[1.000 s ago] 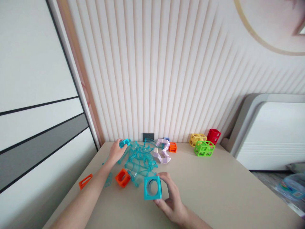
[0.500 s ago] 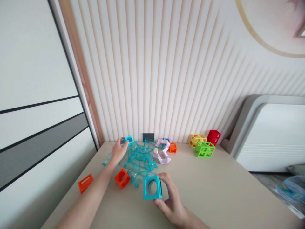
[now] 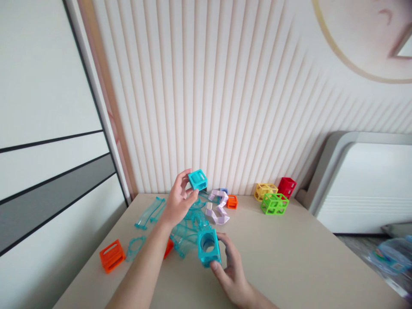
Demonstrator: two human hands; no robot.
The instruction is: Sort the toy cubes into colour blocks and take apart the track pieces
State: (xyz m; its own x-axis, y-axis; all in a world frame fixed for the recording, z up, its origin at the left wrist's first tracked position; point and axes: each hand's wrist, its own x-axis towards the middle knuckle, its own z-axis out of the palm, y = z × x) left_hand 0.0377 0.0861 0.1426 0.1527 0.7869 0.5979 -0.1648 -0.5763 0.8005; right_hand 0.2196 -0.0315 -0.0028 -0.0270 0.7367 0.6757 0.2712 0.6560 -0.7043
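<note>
My left hand (image 3: 181, 197) grips a turquoise cube block (image 3: 198, 179) between thumb and fingers, raised above the back of the table. Lower and nearer, my right hand (image 3: 232, 270) holds another turquoise cube block (image 3: 209, 247) by its right side; its round hole faces up and toward me. The two blocks are apart. Under and behind my hands lies a heap of clear teal track pieces (image 3: 186, 234), partly covered by my left forearm. An orange block (image 3: 168, 248) shows only in part beside that forearm.
On the left lie an orange block (image 3: 112, 256), a clear teal ring (image 3: 135, 248) and track pieces (image 3: 150, 213). A lilac folding snake toy (image 3: 219, 210) and an orange block (image 3: 231, 201) sit behind. Yellow (image 3: 265, 191), green (image 3: 274, 204) and red (image 3: 286, 187) blocks stand back right, near the ribbed wall (image 3: 206, 94).
My left hand has lifted its turquoise block up and to the right, away from the heap. My right hand has tilted its block, so the hole turns more upward.
</note>
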